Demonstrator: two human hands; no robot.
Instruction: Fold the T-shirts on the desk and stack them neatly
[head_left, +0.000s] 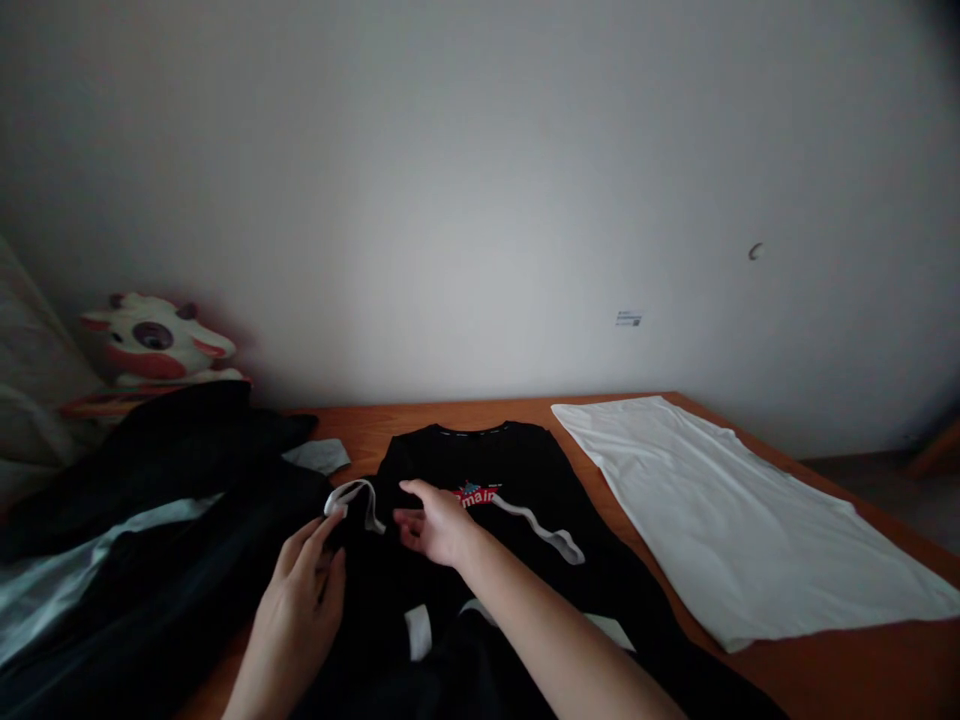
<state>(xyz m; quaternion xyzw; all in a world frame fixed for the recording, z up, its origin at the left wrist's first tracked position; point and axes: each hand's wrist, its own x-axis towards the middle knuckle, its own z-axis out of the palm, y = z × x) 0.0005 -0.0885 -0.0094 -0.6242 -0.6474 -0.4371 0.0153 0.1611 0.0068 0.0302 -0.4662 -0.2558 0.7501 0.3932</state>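
A black long-sleeved top [517,455] with a red printed logo lies spread on the wooden table. Over its lower left part is a second dark garment [375,590] with white trim and a loose white drawstring [574,548]. My left hand [304,585] has bent fingers on this dark garment, its fingertips at a looped white strip [360,490]; the fold in its grasp is partly hidden. Just to the right, my right hand [435,522] hovers over the black top, thumb extended and fingers loosely curled, with nothing visible in it. My right forearm covers part of the clothes.
A white cloth [720,510] lies flat at the right of the wooden table [352,420]. Dark clothes with pale stripes [187,540] are heaped at the left. Behind them sits a cow-shaped figure [161,340] against the grey wall [480,200].
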